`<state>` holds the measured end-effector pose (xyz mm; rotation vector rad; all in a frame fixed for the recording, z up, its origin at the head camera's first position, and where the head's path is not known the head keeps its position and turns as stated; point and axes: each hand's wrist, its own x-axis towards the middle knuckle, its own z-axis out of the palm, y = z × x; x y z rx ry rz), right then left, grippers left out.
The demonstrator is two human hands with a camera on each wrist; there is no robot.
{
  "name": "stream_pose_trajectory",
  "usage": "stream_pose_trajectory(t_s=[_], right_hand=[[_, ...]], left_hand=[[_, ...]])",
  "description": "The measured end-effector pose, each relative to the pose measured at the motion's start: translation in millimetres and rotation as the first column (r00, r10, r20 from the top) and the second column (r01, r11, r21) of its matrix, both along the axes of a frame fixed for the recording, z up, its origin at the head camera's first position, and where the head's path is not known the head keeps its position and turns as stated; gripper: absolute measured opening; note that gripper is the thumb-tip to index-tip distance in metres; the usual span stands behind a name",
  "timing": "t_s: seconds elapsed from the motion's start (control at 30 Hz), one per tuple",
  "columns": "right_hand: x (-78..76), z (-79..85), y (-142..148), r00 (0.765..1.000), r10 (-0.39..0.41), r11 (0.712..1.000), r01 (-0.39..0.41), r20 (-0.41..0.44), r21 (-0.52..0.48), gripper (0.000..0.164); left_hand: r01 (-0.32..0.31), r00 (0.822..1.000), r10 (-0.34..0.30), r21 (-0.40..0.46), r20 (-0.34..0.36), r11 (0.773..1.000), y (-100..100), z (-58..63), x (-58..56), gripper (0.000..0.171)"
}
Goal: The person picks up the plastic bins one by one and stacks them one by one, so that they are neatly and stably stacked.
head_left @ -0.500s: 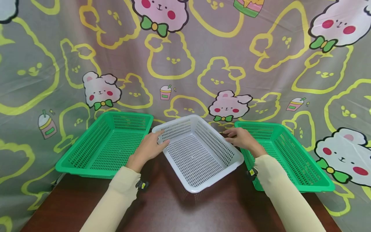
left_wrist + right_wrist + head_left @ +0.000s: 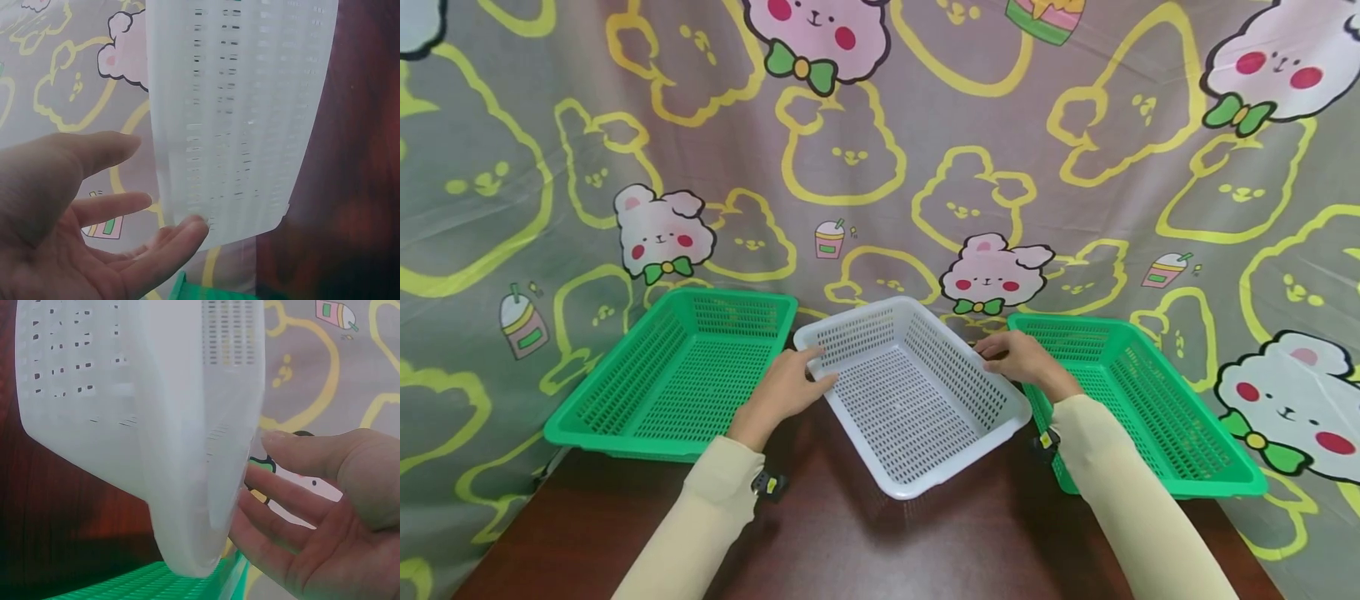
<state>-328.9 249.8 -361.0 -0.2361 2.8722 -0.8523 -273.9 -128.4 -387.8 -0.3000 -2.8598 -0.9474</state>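
A white perforated plastic basket stands turned at an angle on the dark table, with nothing inside. At its left corner is my left hand, thumb and fingers spread apart. The left wrist view shows that hand with a gap between thumb and fingers, fingertips right at the basket's wall. My right hand is at the right-hand rim, fingers loosely bent. In the right wrist view the right hand's thumb and fingertips lie close along the rim, not wrapped round it.
A green perforated basket stands to the left, another green basket to the right; both show bare bottoms. Behind them hangs a patterned curtain. The reddish-brown table extends toward me.
Both hands have shifted only slightly: the left fingertips are a little lower, and the right hand has edged left toward the rim. The baskets have stayed put.
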Motion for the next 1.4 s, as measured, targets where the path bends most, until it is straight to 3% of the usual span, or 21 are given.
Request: stream_pose_trajectory(t_s=[0.2, 0.5, 0.83, 1.4], right_hand=[[-2.3, -0.6, 2, 1.0, -0.001, 1.0, 0.001, 0.025, -0.019, 0.033], [-4.0, -2.8, 2, 0.999, -0.005, 1.0, 0.006, 0.053, -0.009, 0.032], [-3.9, -3.9, 3, 0.997, 0.026, 0.999, -0.023, 0.07, -0.043, 0.038], [1.3, 13.6, 2, 0.997, 0.082, 0.997, -0.082, 0.009, -0.011, 0.038]], left_hand=[[-0.018, 0.998, 0.017, 0.021, 0.053, 1.0, 1, -0.4, 2.0, 0.055], [-0.005, 0.997, 0.003, 0.025, 0.073, 1.0, 2, -3.4, 2.9, 0.055], [-0.009, 0.982, -0.032, 0.215, 0.186, 0.977, 4, -6.3, 2.7, 0.057], [-0.002, 0.988, -0.042, 0.282, 0.15, 0.959, 3, 1.8, 3.3, 0.055]])
